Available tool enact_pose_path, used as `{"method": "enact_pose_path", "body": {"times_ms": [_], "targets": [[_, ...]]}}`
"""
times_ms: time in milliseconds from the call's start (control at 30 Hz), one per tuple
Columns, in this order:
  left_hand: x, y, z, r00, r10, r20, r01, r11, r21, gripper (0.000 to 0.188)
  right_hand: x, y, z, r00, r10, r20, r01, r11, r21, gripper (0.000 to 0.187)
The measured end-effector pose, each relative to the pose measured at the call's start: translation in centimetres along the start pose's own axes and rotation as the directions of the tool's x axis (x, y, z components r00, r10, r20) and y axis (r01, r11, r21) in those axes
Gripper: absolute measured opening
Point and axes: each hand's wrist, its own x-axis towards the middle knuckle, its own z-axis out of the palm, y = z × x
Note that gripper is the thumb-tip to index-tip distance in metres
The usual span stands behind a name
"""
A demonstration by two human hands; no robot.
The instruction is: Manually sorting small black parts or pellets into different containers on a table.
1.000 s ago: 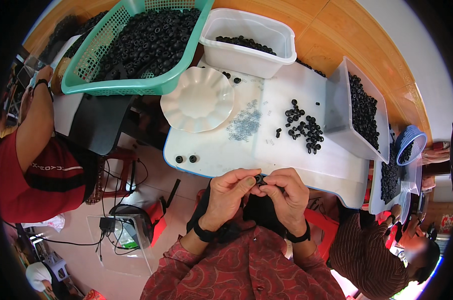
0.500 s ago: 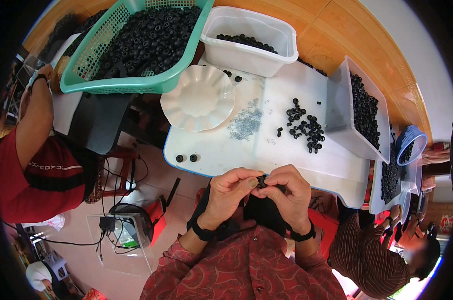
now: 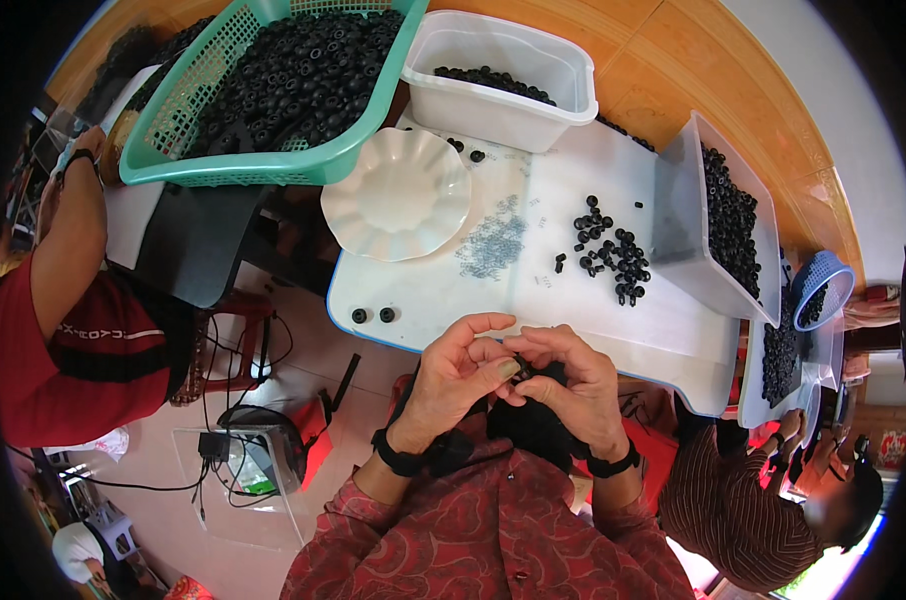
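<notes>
Just off the table's near edge, my left hand (image 3: 460,372) and my right hand (image 3: 573,388) meet around a small black round part (image 3: 522,371). Both thumbs and fingertips press on it, and they cover most of it. My left index finger is stretched out above the part. Beyond my hands, on the white table (image 3: 443,310), lies a loose pile of black ring-like parts (image 3: 623,262). Many tiny clear pieces (image 3: 493,245) are spread to the left of that pile. Two black round parts (image 3: 373,316) sit apart near the left corner.
A scalloped cream plate (image 3: 398,195) stands at the table's left. Behind it are a green basket (image 3: 343,165) and a white tub (image 3: 503,125), both holding black parts. A translucent bin (image 3: 688,240) of parts stands right. Co-workers sit left (image 3: 73,350) and right (image 3: 733,510).
My left index finger has lifted off the part and straightened. The fingers of both hands have shifted around the part, and my hands have turned slightly. The table things have not moved.
</notes>
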Motion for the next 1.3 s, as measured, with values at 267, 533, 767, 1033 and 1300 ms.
{"method": "enact_pose_path", "body": {"times_ms": [267,533,767,1033,1300], "targets": [[0.1,0.2,0.3,0.999,-0.043,-0.027,0.042,0.999,-0.021,0.038,-0.1,0.6,0.0,0.997,-0.083,0.006,0.083,0.994,-0.072,0.041],[-0.4,-0.4,0.1,0.998,0.025,0.059,-0.024,1.000,-0.013,0.050,-0.5,0.5,1.1,0.990,-0.025,-0.142,0.051,0.982,0.180,0.034],[-0.2,-1.0,0.2,0.969,0.194,0.152,-0.215,0.967,0.137,0.067,-0.8,1.6,1.8,0.972,-0.149,-0.182,0.160,0.986,0.046,0.034],[-0.4,-1.0,0.4,0.971,0.208,0.120,-0.228,0.955,0.188,0.060,-1.4,1.8,2.6,0.959,-0.100,-0.266,0.147,0.976,0.162,0.033],[-0.3,-1.2,0.6,0.977,0.196,0.078,-0.209,0.954,0.217,0.058,-1.5,2.3,2.8,0.951,-0.062,-0.303,0.135,0.965,0.224,0.031]]}}
